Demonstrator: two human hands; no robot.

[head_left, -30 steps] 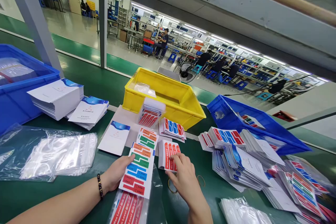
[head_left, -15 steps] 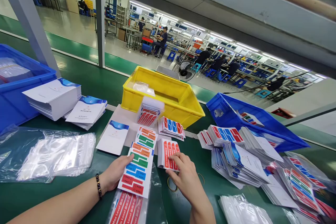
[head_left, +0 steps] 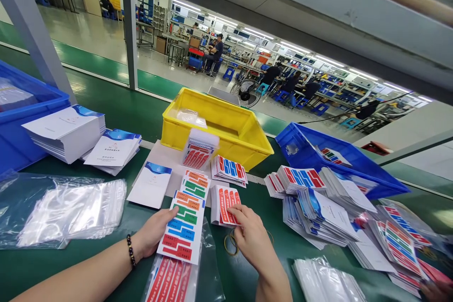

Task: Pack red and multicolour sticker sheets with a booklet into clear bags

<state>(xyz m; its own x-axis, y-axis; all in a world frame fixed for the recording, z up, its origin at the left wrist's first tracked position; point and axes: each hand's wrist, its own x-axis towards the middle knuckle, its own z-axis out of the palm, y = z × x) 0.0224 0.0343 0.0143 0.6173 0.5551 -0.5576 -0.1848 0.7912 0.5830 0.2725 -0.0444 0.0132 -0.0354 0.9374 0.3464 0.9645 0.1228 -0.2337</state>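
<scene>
The left hand (head_left: 156, 230) clasps a multicoloured sheet (head_left: 183, 232), thumb uppermost; the right hand (head_left: 253, 236), half curled, touches red sheets (head_left: 225, 202), grip not determinable

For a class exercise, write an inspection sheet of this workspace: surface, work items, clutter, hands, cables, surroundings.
Surface: green tabletop, partly covered by stacks.
Work items: multicoloured printed sheet, overlapping a bagged red sheet; red-striped stack alongside.
Clutter: rubber bands by the right hand; clear bags.
Hands: left hand holds the multicoloured printed sheet; right hand touches the red-striped stack, grip unclear.
Cables: one thin dark line beyond the blue bin at right, apparently a cable.
Surroundings: yellow bin, fan, seated people.
</scene>
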